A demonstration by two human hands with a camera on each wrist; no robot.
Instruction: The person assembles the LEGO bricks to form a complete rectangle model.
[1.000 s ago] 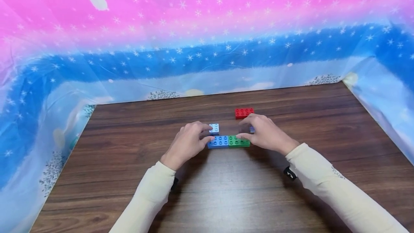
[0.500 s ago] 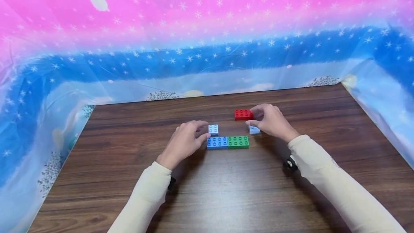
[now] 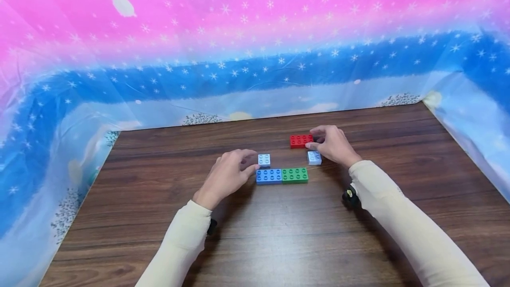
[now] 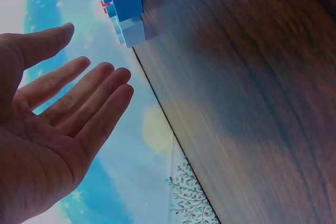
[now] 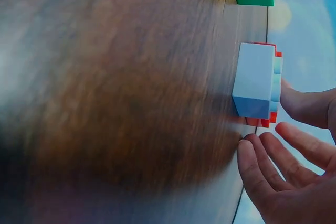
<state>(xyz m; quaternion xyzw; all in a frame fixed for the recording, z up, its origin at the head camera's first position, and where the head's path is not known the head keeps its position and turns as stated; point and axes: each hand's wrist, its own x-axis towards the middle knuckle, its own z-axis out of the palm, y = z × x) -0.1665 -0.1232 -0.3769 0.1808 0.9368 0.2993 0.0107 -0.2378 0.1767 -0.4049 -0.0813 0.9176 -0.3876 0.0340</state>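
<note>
A blue toy brick (image 3: 268,176) and a green toy brick (image 3: 295,175) lie end to end on the table. My left hand (image 3: 227,174) hovers at their left, its fingers extended and apart from the bricks in the left wrist view. Behind the blue brick sits a small pale blue brick (image 3: 264,159). My right hand (image 3: 334,145) is at the right end of a red brick (image 3: 300,141), thumb in front and fingers behind. Contact there cannot be told. A second small pale blue brick (image 3: 314,157) lies just below that hand, partly covering the red one in the right wrist view.
The dark wooden table (image 3: 255,242) ends at the back against a patterned cloth (image 3: 247,74) in pink and blue. The same cloth hangs along the left and right sides.
My right hand has moved from the green brick back and right to the red brick, uncovering the second pale blue brick. My left hand has drawn slightly left from the blue brick.
</note>
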